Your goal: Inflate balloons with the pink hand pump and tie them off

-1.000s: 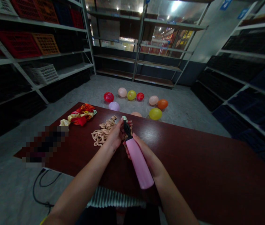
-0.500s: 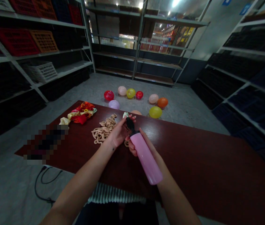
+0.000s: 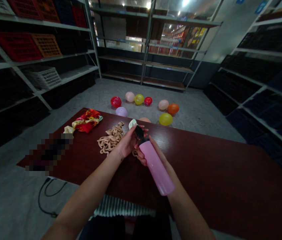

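Observation:
A pink balloon pump (image 3: 157, 168) with a black ribbed nozzle end slants over the table, its wide end toward me. My right hand (image 3: 143, 156) is wrapped around its upper body, near the black part. On the nozzle tip sits a pale green balloon (image 3: 132, 124), only slightly filled. My left hand (image 3: 129, 141) closes around the nozzle and the balloon's neck; the neck itself is hidden by the fingers. Beside my left hand lies a heap of tan, wavy, rope-like strands (image 3: 111, 138), partly covered by the hand.
Crumpled red and yellow foil-like pieces (image 3: 87, 121) lie at the dark red table's (image 3: 205, 166) far left corner. A blurred-out patch covers something nearby. Several inflated balloons (image 3: 165, 119) rest on the floor beyond. Shelves with crates (image 3: 46, 45) stand around. A cable (image 3: 39, 196) hangs at left.
The pale green balloon on the nozzle has swelled a little and shows more beyond my left hand. Both hands and the pump have shifted only slightly.

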